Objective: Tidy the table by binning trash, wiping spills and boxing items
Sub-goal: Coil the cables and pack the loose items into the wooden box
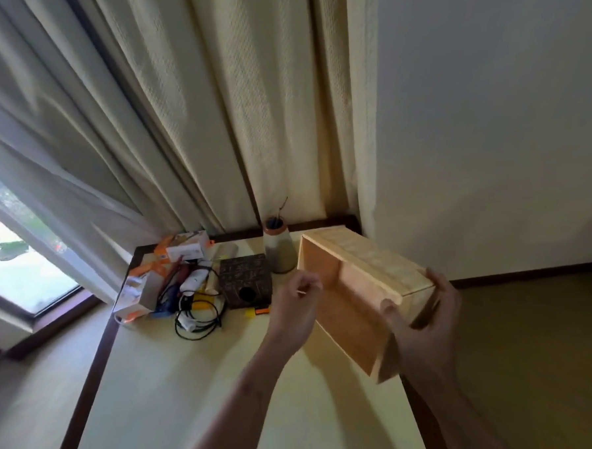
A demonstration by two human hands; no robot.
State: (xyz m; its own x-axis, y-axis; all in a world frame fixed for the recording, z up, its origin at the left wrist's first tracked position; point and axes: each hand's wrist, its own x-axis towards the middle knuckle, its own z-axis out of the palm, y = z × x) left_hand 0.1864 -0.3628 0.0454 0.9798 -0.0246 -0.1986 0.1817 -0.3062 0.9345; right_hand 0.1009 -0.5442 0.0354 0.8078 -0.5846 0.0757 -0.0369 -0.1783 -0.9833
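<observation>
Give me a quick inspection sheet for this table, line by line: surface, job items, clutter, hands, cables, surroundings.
Surface: pale table with dark edging; near half bare, no spill visible.
Job's things: wooden box tipped on its side, opening facing left, seemingly empty.
Clutter: cartons, dark carved box, vase and small items piled at the far end.
Hands: right hand grips the wooden box's near end; left hand loosely closed beside its opening.
Cables: black cable coiled loosely by the pile.
Surroundings: curtains, window, wall.
</observation>
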